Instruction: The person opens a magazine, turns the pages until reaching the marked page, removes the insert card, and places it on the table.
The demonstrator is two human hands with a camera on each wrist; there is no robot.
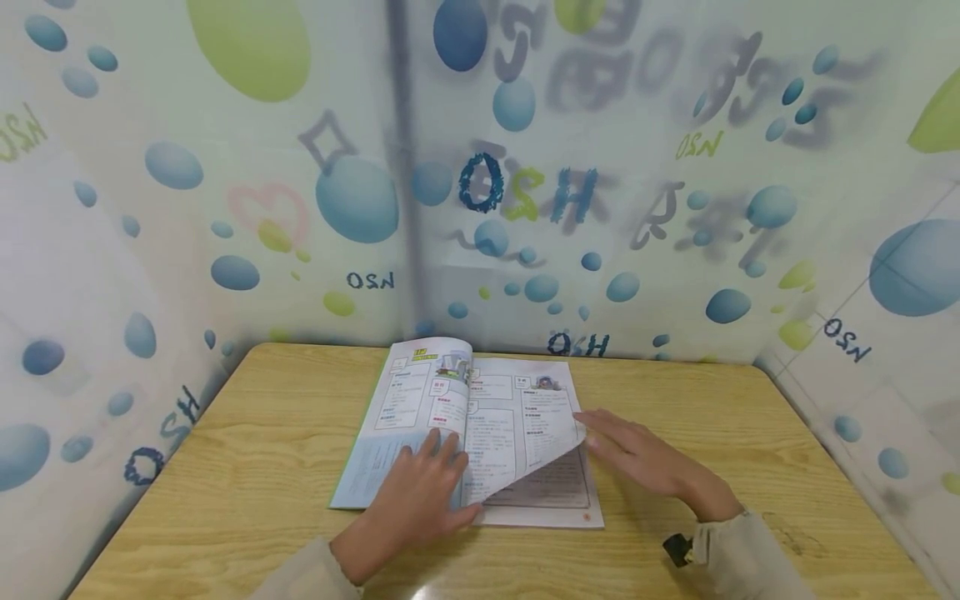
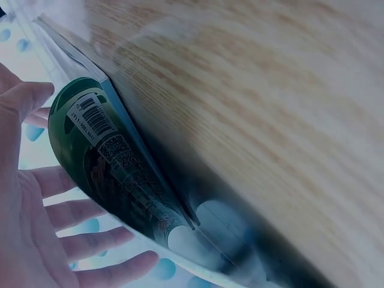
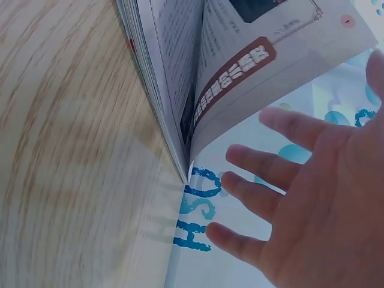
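Observation:
An open printed book [image 1: 491,392] lies on the wooden table, text and small pictures on its pages. My left hand [image 1: 420,487] rests across the lower part of the left page, near the spine, with its fingers extended. In the left wrist view, the green back cover [image 2: 75,159] with a barcode curves up beside the spread fingers. At the book's right side, my right hand [image 1: 648,454] is at the lifted corner of a page, which bends over the page beneath. The right wrist view shows straight, spread fingers beside that raised page [image 3: 240,90]; no pinch is visible.
The book stands near the back edge of the wooden table [image 1: 247,433]. Behind and on both sides hangs a pale curtain [image 1: 480,275] printed with blue and green drops and letters. A small black object [image 1: 678,550] is at the right sleeve's cuff.

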